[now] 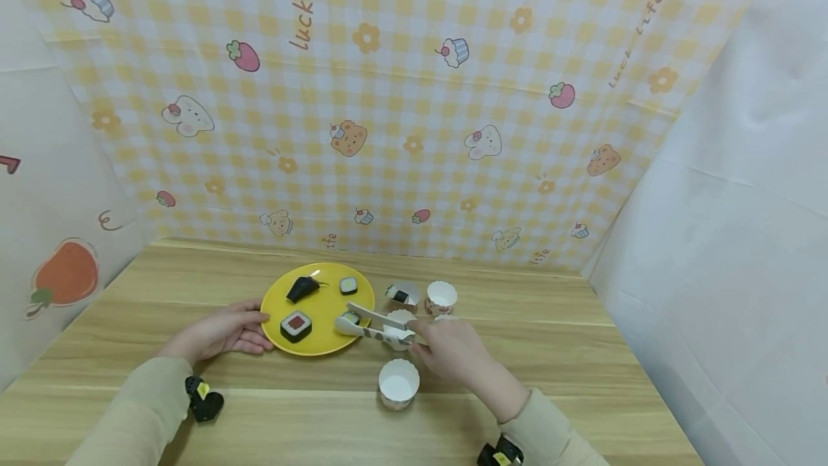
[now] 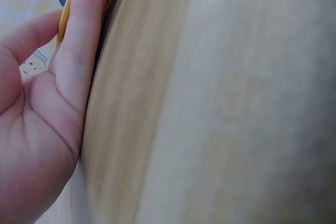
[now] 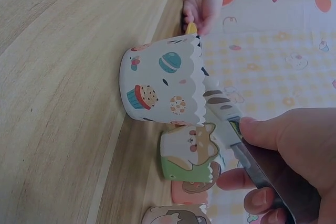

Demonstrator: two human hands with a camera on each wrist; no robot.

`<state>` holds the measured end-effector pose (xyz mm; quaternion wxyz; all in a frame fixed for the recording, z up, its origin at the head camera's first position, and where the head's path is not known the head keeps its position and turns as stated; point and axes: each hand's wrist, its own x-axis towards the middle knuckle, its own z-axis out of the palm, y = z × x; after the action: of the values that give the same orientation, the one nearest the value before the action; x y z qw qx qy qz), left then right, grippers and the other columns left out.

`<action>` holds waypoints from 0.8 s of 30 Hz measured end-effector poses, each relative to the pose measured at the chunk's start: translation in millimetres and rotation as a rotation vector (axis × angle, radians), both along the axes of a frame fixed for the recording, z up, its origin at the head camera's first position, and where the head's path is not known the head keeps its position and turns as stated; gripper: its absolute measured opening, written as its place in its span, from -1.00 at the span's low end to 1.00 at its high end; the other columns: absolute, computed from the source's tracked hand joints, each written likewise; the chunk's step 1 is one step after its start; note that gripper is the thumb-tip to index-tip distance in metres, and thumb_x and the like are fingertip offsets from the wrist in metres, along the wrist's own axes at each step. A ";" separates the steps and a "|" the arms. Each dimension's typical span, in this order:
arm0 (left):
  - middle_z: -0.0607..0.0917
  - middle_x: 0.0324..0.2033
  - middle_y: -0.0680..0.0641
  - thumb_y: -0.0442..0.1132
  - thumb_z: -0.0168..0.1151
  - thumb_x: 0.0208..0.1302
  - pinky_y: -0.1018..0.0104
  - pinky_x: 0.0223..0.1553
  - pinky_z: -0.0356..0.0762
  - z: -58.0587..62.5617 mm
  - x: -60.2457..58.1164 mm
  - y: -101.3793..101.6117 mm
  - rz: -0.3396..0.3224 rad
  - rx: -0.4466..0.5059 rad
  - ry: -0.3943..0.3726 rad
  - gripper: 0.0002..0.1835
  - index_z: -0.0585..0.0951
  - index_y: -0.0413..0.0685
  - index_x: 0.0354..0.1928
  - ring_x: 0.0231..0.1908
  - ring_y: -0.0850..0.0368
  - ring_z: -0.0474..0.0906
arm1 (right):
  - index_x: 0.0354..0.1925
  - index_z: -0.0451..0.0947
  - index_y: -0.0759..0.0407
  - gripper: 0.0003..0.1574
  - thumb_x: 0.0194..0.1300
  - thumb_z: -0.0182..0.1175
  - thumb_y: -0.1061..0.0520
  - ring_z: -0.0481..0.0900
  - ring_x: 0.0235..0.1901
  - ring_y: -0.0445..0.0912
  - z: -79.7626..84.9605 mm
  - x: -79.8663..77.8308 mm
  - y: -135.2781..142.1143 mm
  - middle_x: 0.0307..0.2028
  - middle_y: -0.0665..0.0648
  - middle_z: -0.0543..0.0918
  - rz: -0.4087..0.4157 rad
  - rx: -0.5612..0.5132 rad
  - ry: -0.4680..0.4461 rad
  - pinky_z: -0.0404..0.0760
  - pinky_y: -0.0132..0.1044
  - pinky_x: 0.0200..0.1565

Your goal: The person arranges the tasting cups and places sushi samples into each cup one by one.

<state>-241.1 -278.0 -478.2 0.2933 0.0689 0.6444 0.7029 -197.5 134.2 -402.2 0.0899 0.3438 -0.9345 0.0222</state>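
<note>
White-tipped tongs (image 1: 375, 334) are held in the right hand (image 1: 453, 351), with the thumb on one side of the handle and the fingers on the other. The tong arms stand narrowly apart, one on either side of a small sushi roll (image 1: 350, 318) with a green centre; whether the tips press on it cannot be told. This roll lies at the right side of a yellow plate (image 1: 325, 319), beyond the fingertips of the right hand. The same plate carries a second small roll (image 1: 348, 285), a larger roll with a red centre (image 1: 296, 326) and a dark eggplant-shaped piece (image 1: 302, 288). The left hand (image 1: 229, 329) grips the plate at its left rim. The left wrist view shows the rim between thumb and fingers, a detail too small in the head view. The right wrist view shows cupcake prints on the side of the nearest paper cup (image 1: 399, 385) and an animal face on a green-based cup (image 3: 189, 153); the head view shows the nearest cup's white interior instead. Both forearms, in beige sleeves (image 1: 139, 401), extend inward from the lower corners across the wooden table (image 1: 550, 351), the right hand passing beside the cups.
</note>
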 end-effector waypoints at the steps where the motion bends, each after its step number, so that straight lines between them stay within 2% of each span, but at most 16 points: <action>1: 0.68 -0.30 -0.24 -0.28 -0.15 0.50 0.12 -0.15 0.66 -0.1 -0.1 -0.1 -0.001 0.001 0.000 -0.30 -0.29 -0.53 0.36 -0.28 -0.05 0.68 | -0.01 0.62 0.06 -0.62 0.26 0.27 -0.05 0.26 -0.68 -0.27 -0.4 -0.1 -0.1 -0.63 -0.13 0.51 0.002 0.001 0.003 0.19 -0.43 -0.75; 12: 0.68 -0.30 -0.24 -0.29 -0.16 0.51 0.12 -0.15 0.66 -1.8 -0.8 -0.8 -0.003 0.002 0.001 -0.30 -0.30 -0.53 0.36 -0.27 -0.06 0.68 | -0.04 0.64 0.02 -0.64 0.22 0.31 -0.06 0.21 -0.71 -0.27 -3.0 -0.4 0.1 -0.68 -0.14 0.46 0.009 0.011 0.052 0.14 -0.44 -0.78; 24: 0.68 -0.30 -0.24 -0.28 -0.15 0.51 0.11 -0.15 0.66 -1.7 -1.3 -0.8 -0.005 -0.005 0.002 -0.28 -0.31 -0.52 0.37 -0.27 -0.07 0.68 | 0.01 0.64 0.02 -0.62 0.25 0.29 -0.05 0.15 -0.72 -0.27 -2.8 0.3 0.4 -0.74 -0.18 0.29 -0.001 -0.010 0.046 0.09 -0.44 -0.78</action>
<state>-242.4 -278.8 -480.0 0.2948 0.0705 0.6463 0.7003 -197.2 134.6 -405.0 0.1132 0.3433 -0.9322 0.0190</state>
